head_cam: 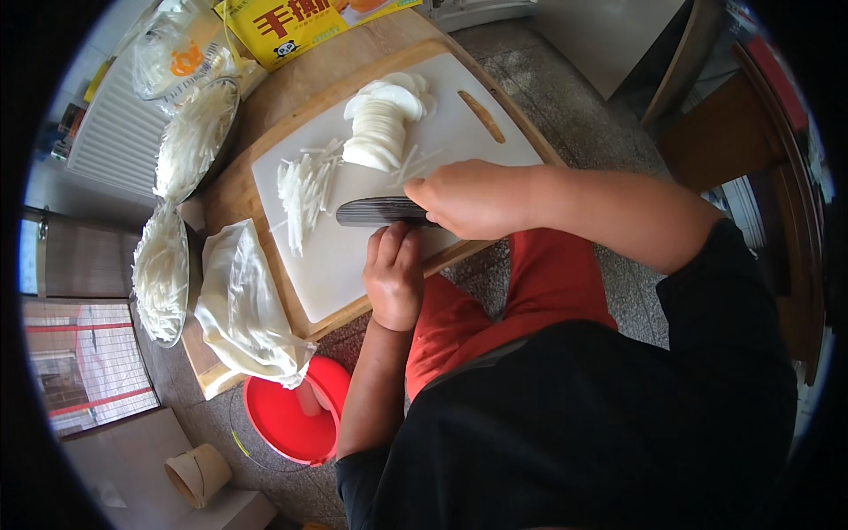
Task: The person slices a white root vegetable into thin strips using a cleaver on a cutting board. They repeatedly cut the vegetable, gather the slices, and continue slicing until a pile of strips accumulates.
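Observation:
My right hand point(483, 199) is wrapped around the handle of a kitchen knife, its dark, streaked blade point(379, 211) pointing left over a white plastic cutting board point(318, 295). Curled fingers of my left hand point(395, 278) rest close against the near side of the blade; whatever lies under them is hidden. Just beyond the blade, a few thin white strips point(412, 162) lie loose. Overlapping round slices of a white vegetable, probably radish point(374, 132), form a row farther back. To its left sits a pile of cut white strips point(306, 192).
Two heaped bowls of white shreds point(195, 142) point(160, 275) stand along the wooden table's point(222, 175) left side. A white plastic bag point(242, 291) lies beside the board. Below the table edge is a red bucket point(285, 424). A yellow box point(298, 33) and a filled bag point(182, 56) occupy the back.

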`<state>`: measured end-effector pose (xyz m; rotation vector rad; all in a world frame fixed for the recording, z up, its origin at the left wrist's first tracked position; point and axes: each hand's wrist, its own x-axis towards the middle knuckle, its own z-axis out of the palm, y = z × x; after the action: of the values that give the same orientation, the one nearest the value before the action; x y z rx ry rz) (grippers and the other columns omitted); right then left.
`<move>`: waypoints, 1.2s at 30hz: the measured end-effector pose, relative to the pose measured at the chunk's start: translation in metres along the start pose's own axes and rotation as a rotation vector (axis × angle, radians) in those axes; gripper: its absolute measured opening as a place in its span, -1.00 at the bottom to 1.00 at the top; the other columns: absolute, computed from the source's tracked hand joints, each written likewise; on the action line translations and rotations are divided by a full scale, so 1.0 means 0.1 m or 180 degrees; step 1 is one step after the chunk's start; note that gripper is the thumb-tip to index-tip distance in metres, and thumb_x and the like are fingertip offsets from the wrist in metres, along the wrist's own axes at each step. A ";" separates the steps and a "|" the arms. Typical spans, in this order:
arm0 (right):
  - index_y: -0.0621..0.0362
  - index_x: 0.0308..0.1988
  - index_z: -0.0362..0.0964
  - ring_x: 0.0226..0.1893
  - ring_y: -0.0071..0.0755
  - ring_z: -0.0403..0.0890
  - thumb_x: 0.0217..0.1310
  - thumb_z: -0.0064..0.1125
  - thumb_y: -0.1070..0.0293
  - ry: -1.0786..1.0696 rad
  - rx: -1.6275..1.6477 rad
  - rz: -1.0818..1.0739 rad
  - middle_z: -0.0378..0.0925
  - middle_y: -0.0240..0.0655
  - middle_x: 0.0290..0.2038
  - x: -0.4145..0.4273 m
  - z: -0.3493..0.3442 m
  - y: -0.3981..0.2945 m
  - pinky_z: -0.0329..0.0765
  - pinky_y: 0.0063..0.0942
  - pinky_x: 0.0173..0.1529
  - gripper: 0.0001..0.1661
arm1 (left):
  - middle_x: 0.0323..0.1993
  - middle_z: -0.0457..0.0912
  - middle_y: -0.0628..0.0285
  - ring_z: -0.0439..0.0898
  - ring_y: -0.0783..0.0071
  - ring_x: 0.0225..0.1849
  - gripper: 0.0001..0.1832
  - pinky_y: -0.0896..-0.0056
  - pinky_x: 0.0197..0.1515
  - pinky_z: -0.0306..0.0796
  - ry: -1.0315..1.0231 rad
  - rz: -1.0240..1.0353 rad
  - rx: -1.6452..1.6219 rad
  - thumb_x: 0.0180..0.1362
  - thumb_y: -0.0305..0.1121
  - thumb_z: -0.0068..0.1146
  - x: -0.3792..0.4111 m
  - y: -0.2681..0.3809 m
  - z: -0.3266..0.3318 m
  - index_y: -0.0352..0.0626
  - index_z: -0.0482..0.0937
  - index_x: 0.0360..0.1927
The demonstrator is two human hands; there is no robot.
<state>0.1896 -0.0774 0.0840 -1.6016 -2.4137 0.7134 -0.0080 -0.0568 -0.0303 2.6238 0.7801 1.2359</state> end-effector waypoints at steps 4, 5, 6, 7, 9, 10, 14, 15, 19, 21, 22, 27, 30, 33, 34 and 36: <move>0.33 -0.17 0.34 -0.38 0.31 0.63 0.41 0.14 0.35 0.0471 0.0155 -0.0015 0.57 0.08 -0.47 -0.03 0.12 0.02 0.52 0.09 -0.26 -0.76 | -0.09 0.65 0.09 0.64 0.06 -0.06 -0.71 0.17 -0.09 0.60 -0.0074 -0.0033 0.0077 -0.03 -0.60 0.19 0.00 -0.01 -0.01 -0.26 0.69 -0.17; 0.33 -0.17 0.34 -0.38 0.30 0.63 0.40 0.14 0.36 0.0579 0.0198 -0.0040 0.57 0.08 -0.47 -0.05 0.13 0.03 0.51 0.09 -0.26 -0.76 | -0.10 0.65 0.09 0.64 0.06 -0.05 -0.71 0.17 -0.09 0.60 -0.0083 -0.0046 0.0100 -0.02 -0.60 0.19 -0.01 -0.01 -0.01 -0.26 0.69 -0.16; 0.33 -0.17 0.34 -0.38 0.30 0.63 0.40 0.15 0.36 0.0673 0.0255 -0.0066 0.57 0.08 -0.47 -0.06 0.11 -0.01 0.51 0.08 -0.26 -0.76 | -0.10 0.65 0.08 0.64 0.06 -0.05 -0.71 0.17 -0.09 0.60 -0.0104 -0.0075 0.0122 -0.02 -0.60 0.19 -0.03 0.00 -0.01 -0.26 0.68 -0.16; 0.33 -0.15 0.36 -0.33 0.29 0.64 0.38 0.15 0.39 0.0500 0.0236 -0.0015 0.59 0.09 -0.41 -0.08 0.04 -0.03 0.53 0.07 -0.22 -0.78 | -0.10 0.65 0.08 0.64 0.06 -0.05 -0.70 0.17 -0.09 0.60 -0.0072 -0.0060 0.0103 -0.02 -0.60 0.19 -0.03 -0.01 -0.01 -0.26 0.68 -0.15; 0.33 -0.13 0.40 -0.22 0.25 0.67 0.33 0.16 0.43 0.0163 0.0200 0.0101 0.63 0.10 -0.30 -0.14 -0.16 -0.08 0.55 0.05 -0.13 -0.80 | -0.09 0.65 0.08 0.65 0.06 -0.06 -0.69 0.17 -0.09 0.60 -0.0015 -0.0021 0.0054 -0.02 -0.60 0.19 -0.02 -0.04 0.00 -0.26 0.68 -0.13; 0.34 -0.13 0.41 -0.21 0.25 0.67 0.33 0.15 0.43 0.0100 0.0225 0.0123 0.63 0.10 -0.29 -0.15 -0.18 -0.09 0.55 0.05 -0.13 -0.80 | -0.08 0.65 0.07 0.65 0.06 -0.06 -0.69 0.17 -0.09 0.60 -0.0029 -0.0024 0.0073 -0.01 -0.60 0.19 -0.04 -0.04 0.00 -0.26 0.67 -0.12; 0.35 -0.15 0.42 -0.21 0.23 0.67 0.33 0.15 0.44 -0.0091 0.0248 0.0201 0.63 0.11 -0.29 -0.17 -0.23 -0.08 0.55 0.05 -0.12 -0.81 | -0.11 0.66 0.06 0.65 0.02 -0.11 -0.71 0.13 -0.11 0.59 0.0052 -0.0019 0.0037 -0.01 -0.64 0.21 -0.04 -0.03 0.03 -0.25 0.66 -0.16; 0.36 -0.15 0.42 -0.21 0.23 0.67 0.32 0.15 0.45 -0.0122 0.0259 0.0217 0.63 0.12 -0.28 -0.16 -0.22 -0.08 0.55 0.04 -0.12 -0.81 | -0.13 0.67 0.06 0.65 0.01 -0.13 -0.73 0.11 -0.12 0.58 0.0082 -0.0016 0.0005 -0.01 -0.67 0.22 -0.03 -0.02 0.02 -0.25 0.65 -0.18; 0.36 -0.18 0.40 -0.28 0.24 0.67 0.31 0.14 0.46 -0.0112 0.0121 0.0102 0.61 0.10 -0.35 -0.07 -0.17 -0.07 0.54 0.05 -0.17 -0.82 | -0.12 0.67 0.07 0.66 0.01 -0.12 -0.73 0.11 -0.10 0.58 0.0027 -0.0072 -0.0007 -0.01 -0.67 0.21 -0.02 -0.01 0.01 -0.25 0.65 -0.18; 0.36 -0.20 0.33 -0.36 0.28 0.64 0.36 0.15 0.42 0.0039 0.0103 -0.0073 0.58 0.07 -0.46 -0.03 -0.07 -0.01 0.53 0.06 -0.25 -0.78 | -0.12 0.68 0.07 0.65 0.01 -0.11 -0.73 0.11 -0.10 0.58 0.0013 -0.0086 -0.0005 0.00 -0.67 0.20 -0.02 -0.01 0.01 -0.25 0.66 -0.18; 0.36 -0.19 0.33 -0.36 0.28 0.65 0.37 0.15 0.42 0.0034 0.0020 -0.0004 0.58 0.06 -0.46 0.00 -0.03 -0.02 0.53 0.06 -0.25 -0.78 | -0.11 0.67 0.08 0.65 0.03 -0.10 -0.72 0.13 -0.09 0.59 -0.0015 -0.0071 0.0006 -0.01 -0.65 0.20 -0.02 -0.01 0.00 -0.25 0.66 -0.17; 0.35 -0.17 0.35 -0.36 0.25 0.66 0.38 0.14 0.39 0.0479 0.0082 0.0050 0.58 0.06 -0.45 0.06 0.15 -0.03 0.54 0.05 -0.27 -0.78 | -0.08 0.65 0.09 0.65 0.06 -0.07 -0.70 0.16 -0.08 0.61 -0.0110 -0.0118 0.0100 -0.03 -0.60 0.18 -0.01 -0.01 -0.03 -0.24 0.66 -0.15; 0.36 -0.16 0.35 -0.35 0.25 0.66 0.38 0.15 0.40 0.0633 0.0096 0.0012 0.59 0.07 -0.45 0.03 0.13 -0.07 0.54 0.05 -0.25 -0.77 | -0.08 0.66 0.09 0.65 0.06 -0.07 -0.69 0.17 -0.09 0.61 -0.0187 -0.0163 0.0170 -0.03 -0.60 0.18 -0.07 -0.03 -0.02 -0.23 0.67 -0.15; 0.36 -0.16 0.34 -0.33 0.26 0.66 0.37 0.16 0.41 0.0174 -0.0021 0.0062 0.59 0.07 -0.44 -0.11 -0.13 -0.15 0.55 0.04 -0.23 -0.77 | -0.07 0.66 0.08 0.66 0.06 -0.07 -0.70 0.17 -0.09 0.61 -0.0049 -0.0072 0.0158 -0.03 -0.60 0.18 -0.08 -0.05 0.01 -0.24 0.66 -0.15; 0.37 -0.16 0.34 -0.32 0.27 0.66 0.36 0.17 0.42 0.0113 0.0026 0.0086 0.59 0.09 -0.42 -0.13 -0.16 -0.14 0.55 0.05 -0.21 -0.77 | -0.09 0.66 0.08 0.66 0.06 -0.09 -0.71 0.16 -0.10 0.60 -0.0017 -0.0068 0.0135 -0.03 -0.62 0.18 -0.08 -0.04 0.00 -0.24 0.66 -0.17; 0.37 -0.15 0.42 -0.26 0.24 0.68 0.31 0.14 0.46 -0.0057 0.0007 0.0152 0.62 0.10 -0.34 -0.15 -0.20 -0.16 0.56 0.03 -0.16 -0.81 | -0.14 0.67 0.08 0.66 0.06 -0.14 -0.74 0.14 -0.13 0.59 0.0051 -0.0064 0.0088 -0.02 -0.67 0.18 -0.06 -0.03 -0.01 -0.25 0.66 -0.21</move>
<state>0.1908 -0.0903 0.1106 -1.6641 -2.3937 0.7415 -0.0128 -0.0576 -0.0347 2.6242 0.8300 1.2511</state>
